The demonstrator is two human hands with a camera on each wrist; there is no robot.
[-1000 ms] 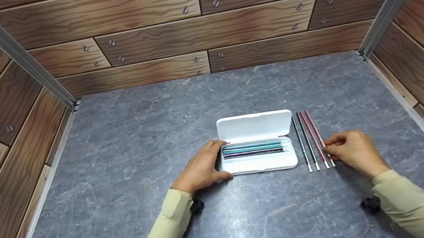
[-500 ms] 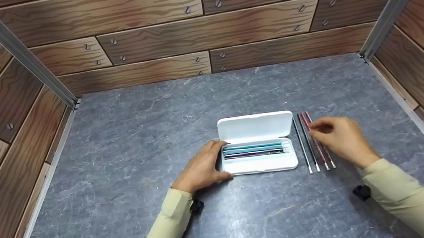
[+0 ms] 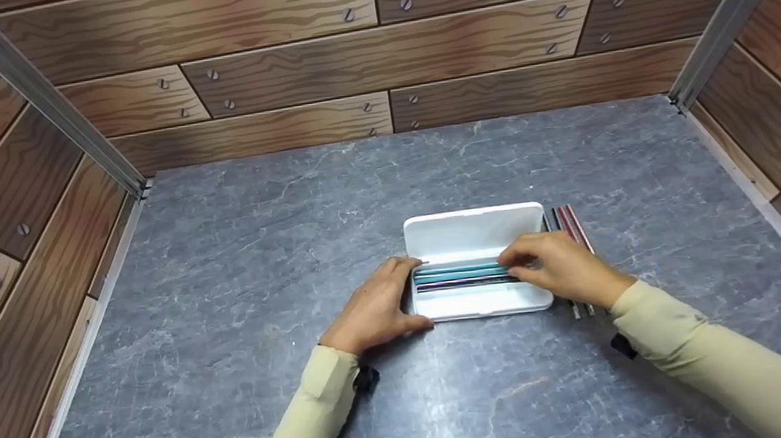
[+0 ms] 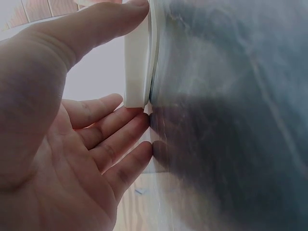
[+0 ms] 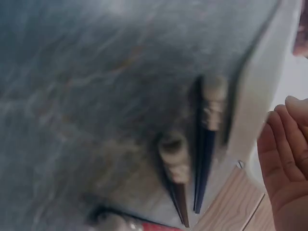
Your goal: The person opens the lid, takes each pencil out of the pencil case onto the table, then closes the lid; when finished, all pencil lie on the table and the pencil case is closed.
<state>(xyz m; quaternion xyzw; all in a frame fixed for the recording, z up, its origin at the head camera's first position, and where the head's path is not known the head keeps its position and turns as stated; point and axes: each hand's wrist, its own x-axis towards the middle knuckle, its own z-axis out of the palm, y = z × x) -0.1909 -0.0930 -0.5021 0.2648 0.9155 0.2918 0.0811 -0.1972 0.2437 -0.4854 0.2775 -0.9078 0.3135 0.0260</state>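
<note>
A white pencil case (image 3: 482, 303) lies with its lid (image 3: 474, 230) raised. Inside it, several teal, black and purple pencils (image 3: 460, 276) lie side by side. My left hand (image 3: 379, 309) holds the left end of the case, thumb at the front edge and fingers towards the back corner. My right hand (image 3: 562, 269) reaches over the right end, its fingertips at the eraser ends of the pencils inside. Its fingers look fairly straight in the right wrist view. Dark and red pencils (image 3: 573, 223) on the table are partly hidden under the right hand.
The grey marbled table top (image 3: 261, 242) surrounds the case. Wood-patterned walls (image 3: 285, 82) stand at the back and sides, with metal posts (image 3: 45, 99) in the corners.
My right hand has moved left from the red pencils on the table to the pencils inside the case. The left hand has stayed at the left end of the case.
</note>
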